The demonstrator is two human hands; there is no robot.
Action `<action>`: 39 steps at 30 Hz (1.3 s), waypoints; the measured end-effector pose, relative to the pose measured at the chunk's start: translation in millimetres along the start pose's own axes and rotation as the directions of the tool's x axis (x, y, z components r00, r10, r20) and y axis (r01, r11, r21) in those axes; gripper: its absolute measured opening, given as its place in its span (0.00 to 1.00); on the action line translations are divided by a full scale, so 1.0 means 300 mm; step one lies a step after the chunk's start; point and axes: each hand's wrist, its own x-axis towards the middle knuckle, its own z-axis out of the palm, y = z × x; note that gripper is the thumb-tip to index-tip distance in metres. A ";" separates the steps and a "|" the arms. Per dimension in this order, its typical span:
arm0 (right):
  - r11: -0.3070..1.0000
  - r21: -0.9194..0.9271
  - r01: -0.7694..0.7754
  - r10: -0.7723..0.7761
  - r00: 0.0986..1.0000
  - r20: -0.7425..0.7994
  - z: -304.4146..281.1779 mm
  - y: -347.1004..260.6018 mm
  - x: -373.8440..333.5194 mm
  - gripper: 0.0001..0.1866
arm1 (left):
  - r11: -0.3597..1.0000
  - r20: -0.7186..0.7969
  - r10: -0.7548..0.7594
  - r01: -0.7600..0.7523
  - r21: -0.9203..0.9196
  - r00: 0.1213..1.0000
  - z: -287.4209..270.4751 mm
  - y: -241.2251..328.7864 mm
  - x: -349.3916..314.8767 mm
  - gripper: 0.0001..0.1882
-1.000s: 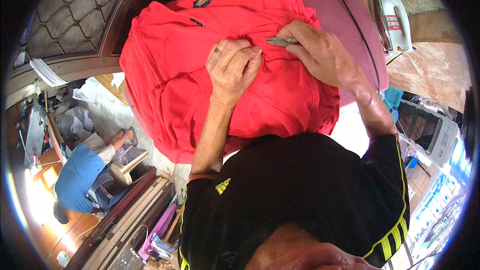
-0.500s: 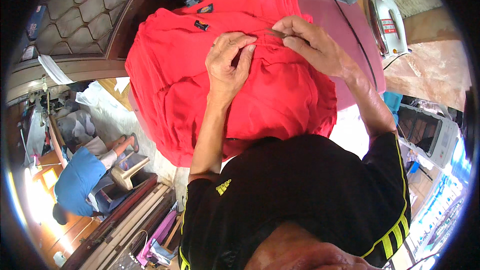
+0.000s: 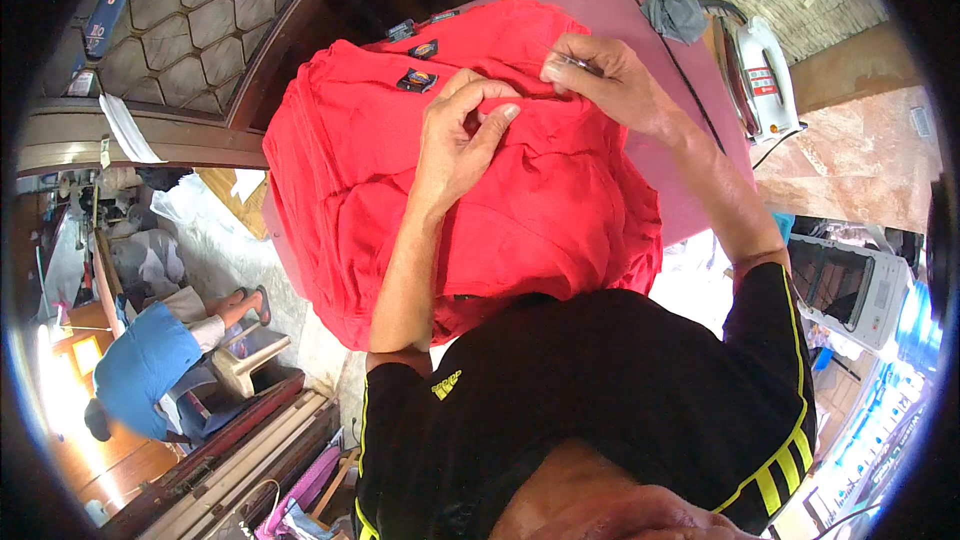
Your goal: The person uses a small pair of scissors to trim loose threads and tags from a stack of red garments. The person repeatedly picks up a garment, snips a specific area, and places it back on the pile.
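A red garment (image 3: 520, 210) with small dark labels near its collar lies bunched over a pink-covered board (image 3: 640, 20). My left hand (image 3: 460, 135) pinches a fold of the red cloth between thumb and fingers near the middle of the garment. Just to its right, my right hand (image 3: 610, 80) is closed on a small metal tool, likely thread snips (image 3: 570, 62), whose tip touches the same fold. Both forearms reach up from my black shirt.
A white iron (image 3: 760, 80) and a grey rag (image 3: 675, 12) sit at the board's far right. A person in a blue shirt (image 3: 150, 360) sits low at the left on a wooden stool. A white appliance (image 3: 850, 290) stands at the right.
Both hands have shifted along the red garment toward its collar side, and the left hand's grip has tightened into a pinch. The view has tilted a little.
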 end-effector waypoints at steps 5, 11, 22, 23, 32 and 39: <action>0.983 -0.166 0.076 -0.050 0.986 0.157 -0.045 -0.093 -0.068 0.09 | 0.857 -0.154 0.458 -0.389 0.337 0.875 0.022 -0.040 -0.038 0.10; 0.840 -0.443 0.313 -0.298 0.949 0.104 0.006 0.023 -0.145 0.13 | 0.759 -0.026 0.417 -0.332 0.560 0.909 0.005 -0.003 -0.070 0.10; 0.759 -0.545 0.356 -0.444 0.895 -0.032 0.060 0.065 -0.181 0.10 | 0.880 0.079 0.343 -0.350 0.321 0.936 0.022 -0.014 -0.046 0.10; 0.747 -0.561 0.357 -0.451 0.892 -0.033 0.063 0.064 -0.186 0.09 | 0.876 0.103 0.357 -0.371 0.309 0.929 0.020 -0.018 -0.037 0.10; 0.662 -0.651 0.371 -0.486 0.874 0.003 0.069 0.064 -0.205 0.14 | 0.872 0.227 0.270 -0.338 0.355 0.936 0.047 0.010 -0.008 0.06; 0.796 -0.503 0.338 -0.405 0.914 -0.027 0.063 0.056 -0.207 0.16 | 0.985 0.031 0.117 -0.120 0.123 0.993 0.052 -0.015 -0.032 0.04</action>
